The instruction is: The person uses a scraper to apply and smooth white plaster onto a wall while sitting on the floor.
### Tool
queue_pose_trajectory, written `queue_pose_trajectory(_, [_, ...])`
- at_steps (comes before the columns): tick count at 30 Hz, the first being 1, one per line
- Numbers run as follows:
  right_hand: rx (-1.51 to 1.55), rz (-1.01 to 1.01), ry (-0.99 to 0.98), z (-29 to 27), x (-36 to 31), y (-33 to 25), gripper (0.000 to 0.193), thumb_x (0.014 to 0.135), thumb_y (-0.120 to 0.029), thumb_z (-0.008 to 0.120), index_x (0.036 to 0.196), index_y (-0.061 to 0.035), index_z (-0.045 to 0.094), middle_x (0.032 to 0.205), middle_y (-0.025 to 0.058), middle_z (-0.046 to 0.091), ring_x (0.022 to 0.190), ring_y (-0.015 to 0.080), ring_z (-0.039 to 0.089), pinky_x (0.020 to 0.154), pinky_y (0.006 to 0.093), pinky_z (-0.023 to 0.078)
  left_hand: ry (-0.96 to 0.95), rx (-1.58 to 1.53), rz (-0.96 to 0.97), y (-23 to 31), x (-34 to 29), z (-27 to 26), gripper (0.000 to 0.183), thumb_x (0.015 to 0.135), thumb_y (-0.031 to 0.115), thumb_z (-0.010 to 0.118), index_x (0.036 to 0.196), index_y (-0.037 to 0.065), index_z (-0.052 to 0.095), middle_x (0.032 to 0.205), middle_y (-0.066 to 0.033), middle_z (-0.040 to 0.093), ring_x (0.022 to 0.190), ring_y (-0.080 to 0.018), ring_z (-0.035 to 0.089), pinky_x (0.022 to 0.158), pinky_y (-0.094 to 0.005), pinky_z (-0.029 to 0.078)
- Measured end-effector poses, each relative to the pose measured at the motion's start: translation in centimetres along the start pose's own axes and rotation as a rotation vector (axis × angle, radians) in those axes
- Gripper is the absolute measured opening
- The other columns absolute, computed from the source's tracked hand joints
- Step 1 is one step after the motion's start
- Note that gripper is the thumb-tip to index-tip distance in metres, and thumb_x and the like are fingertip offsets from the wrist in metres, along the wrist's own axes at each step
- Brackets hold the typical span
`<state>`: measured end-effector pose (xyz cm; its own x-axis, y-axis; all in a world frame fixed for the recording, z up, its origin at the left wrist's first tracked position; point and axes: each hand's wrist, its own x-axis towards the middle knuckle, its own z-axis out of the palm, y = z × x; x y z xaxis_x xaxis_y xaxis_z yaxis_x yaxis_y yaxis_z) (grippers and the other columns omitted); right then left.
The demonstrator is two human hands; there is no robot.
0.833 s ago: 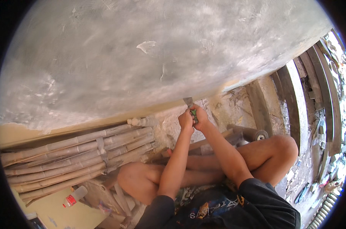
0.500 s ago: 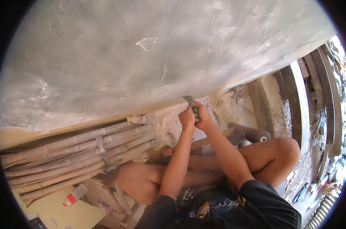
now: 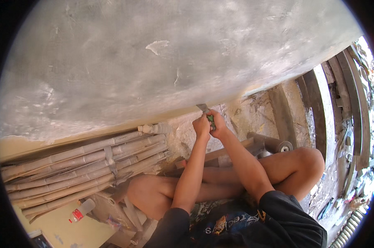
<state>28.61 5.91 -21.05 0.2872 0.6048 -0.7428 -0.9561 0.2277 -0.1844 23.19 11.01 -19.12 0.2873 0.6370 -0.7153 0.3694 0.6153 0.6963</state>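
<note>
Both my hands are wrapped round one putty knife (image 3: 203, 108), a scraper with a flat metal blade and a green handle. My right hand (image 3: 217, 122) grips the handle from the right. My left hand (image 3: 202, 125) is closed against it from the left, its fingers partly hidden. The blade points up and away from me, at the lower edge of a grey, patchy wall (image 3: 125, 70). Whether its tip touches the wall I cannot tell. White flaked patches and a yellowish strip show on the wall's surface.
Bundled bamboo poles (image 3: 84, 161) lie along the wall at left. Below them is a clear plastic bottle (image 3: 82, 210) with a red label. A dusty roller-like cylinder (image 3: 278, 145) is near my right knee. Timber planks (image 3: 319, 107) and scattered debris are at right, beside a ribbed hose (image 3: 349, 227).
My hands and the putty knife have shifted very slightly to the left. Both hands keep their hold, and the surroundings look the same.
</note>
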Motion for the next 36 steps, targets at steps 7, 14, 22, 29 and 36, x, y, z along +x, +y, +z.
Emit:
queue_pose_trajectory(7, [0.052,-0.001,-0.073,1.1,-0.5,0.7,0.014,0.079,-0.018,0.048,0.067,-0.0106,0.049,0.052,-0.0008,0.047,0.037,0.0090,0.040,0.029,0.0211,0.029,-0.032,-0.016,0.073,1.2,0.0,0.1,0.033,0.085,0.020,0.053,0.062,-0.003,0.055,0.050,-0.0076,0.049,0.035,-0.0139,0.043,0.032,-0.0275,0.033])
queue_pose_trajectory(14, [0.112,0.036,-0.160,1.2,-1.3,1.0,0.015,0.080,-0.018,0.047,0.067,-0.0105,0.049,0.052,-0.0010,0.046,0.036,0.0094,0.040,0.029,0.0212,0.029,0.008,0.039,0.050,2.0,-0.8,-0.5,0.031,0.085,0.019,0.054,0.062,-0.003,0.055,0.050,-0.0071,0.049,0.035,-0.0129,0.043,0.032,-0.0265,0.033])
queue_pose_trajectory(22, [0.079,-0.054,-0.090,2.4,-1.4,0.9,0.008,0.079,-0.016,0.048,0.074,-0.0100,0.050,0.059,0.0011,0.047,0.041,0.0099,0.041,0.030,0.0222,0.029,0.008,0.004,0.039,1.7,-0.5,-0.8,0.032,0.084,0.020,0.056,0.061,-0.002,0.055,0.050,-0.0074,0.049,0.035,-0.0131,0.043,0.032,-0.0272,0.032])
queue_pose_trajectory(29, [0.090,-0.004,-0.128,1.5,-0.3,1.1,0.009,0.079,-0.015,0.047,0.086,-0.0136,0.052,0.060,-0.0010,0.048,0.040,0.0089,0.041,0.031,0.0226,0.029,-0.007,-0.039,0.106,2.1,-0.1,-0.6,0.037,0.083,0.024,0.059,0.056,0.000,0.053,0.048,-0.0068,0.048,0.034,-0.0132,0.041,0.031,-0.0283,0.029])
queue_pose_trajectory(36, [-0.011,-0.096,-0.078,2.3,-0.6,2.1,0.007,0.077,-0.016,0.051,0.073,-0.0102,0.050,0.060,0.0006,0.047,0.043,0.0102,0.042,0.033,0.0235,0.030,-0.010,-0.068,0.124,2.4,0.1,-1.3,0.032,0.083,0.023,0.058,0.061,0.000,0.054,0.049,-0.0047,0.046,0.035,-0.0122,0.040,0.032,-0.0268,0.030])
